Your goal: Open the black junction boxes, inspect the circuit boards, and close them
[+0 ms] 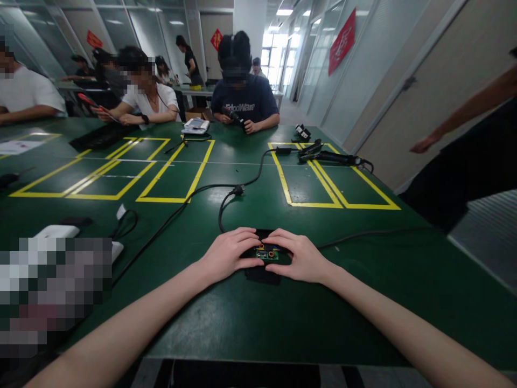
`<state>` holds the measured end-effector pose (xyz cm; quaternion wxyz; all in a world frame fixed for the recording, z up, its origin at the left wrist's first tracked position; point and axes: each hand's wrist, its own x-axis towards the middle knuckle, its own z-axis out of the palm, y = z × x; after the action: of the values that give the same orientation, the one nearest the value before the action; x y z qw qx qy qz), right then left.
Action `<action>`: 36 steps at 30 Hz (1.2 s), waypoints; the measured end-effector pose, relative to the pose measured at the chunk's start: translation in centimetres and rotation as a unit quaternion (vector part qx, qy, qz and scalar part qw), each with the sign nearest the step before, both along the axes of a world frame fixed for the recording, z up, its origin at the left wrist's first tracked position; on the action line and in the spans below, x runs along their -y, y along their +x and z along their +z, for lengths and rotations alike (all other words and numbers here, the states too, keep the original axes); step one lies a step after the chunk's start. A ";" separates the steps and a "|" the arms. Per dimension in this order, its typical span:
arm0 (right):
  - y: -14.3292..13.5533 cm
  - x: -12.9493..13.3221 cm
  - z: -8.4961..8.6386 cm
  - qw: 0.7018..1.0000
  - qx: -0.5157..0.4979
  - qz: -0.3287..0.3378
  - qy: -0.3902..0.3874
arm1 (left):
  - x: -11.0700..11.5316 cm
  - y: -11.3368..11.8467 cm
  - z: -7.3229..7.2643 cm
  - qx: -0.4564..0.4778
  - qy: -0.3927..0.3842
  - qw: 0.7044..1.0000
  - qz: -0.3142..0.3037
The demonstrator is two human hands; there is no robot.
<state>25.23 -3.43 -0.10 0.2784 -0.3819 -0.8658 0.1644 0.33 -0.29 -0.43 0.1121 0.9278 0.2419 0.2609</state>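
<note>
Ideally, light, even pressure at the edges, clear of the copper-coloured coils point(272, 254), suits the green circuit board point(264, 256) just below the frame's centre, where left hand point(230, 253) and right hand point(305, 256) curl half-open fingers around it, whether actually gripping I cannot tell.

Head-worn view, forward, down over table point(307, 334)

Pale lettering point(239, 107) runs across the chest of a dark T-shirt point(252, 92) worn by a person at the far side of the surface point(331, 328); its end reads "Ware", the letters before that being unclear. A large red sign point(342, 42) at the right and a smaller red diamond-shaped sign point(217, 40) farther back bear illegible marks.
</note>
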 end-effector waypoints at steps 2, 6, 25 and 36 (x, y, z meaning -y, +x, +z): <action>0.0 0.0 0.0 1.000 -0.001 -0.005 -0.002 | 0.2 0.1 0.3 -0.002 0.001 1.000 0.005; 0.0 -0.1 -0.1 0.999 0.000 -0.034 0.004 | 0.5 0.1 0.7 -0.011 -0.002 1.000 0.029; 0.2 -0.5 -0.2 0.996 0.031 -0.065 0.058 | 0.3 0.0 0.5 -0.106 -0.019 0.988 0.113; 0.4 -0.5 0.3 0.995 0.024 -0.087 0.037 | 0.1 -0.2 0.5 -0.134 0.009 0.982 0.131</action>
<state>25.61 -2.95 0.23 0.2847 -0.4491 -0.8412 0.0982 0.14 -0.40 0.09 0.0356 0.9155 0.3721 0.1488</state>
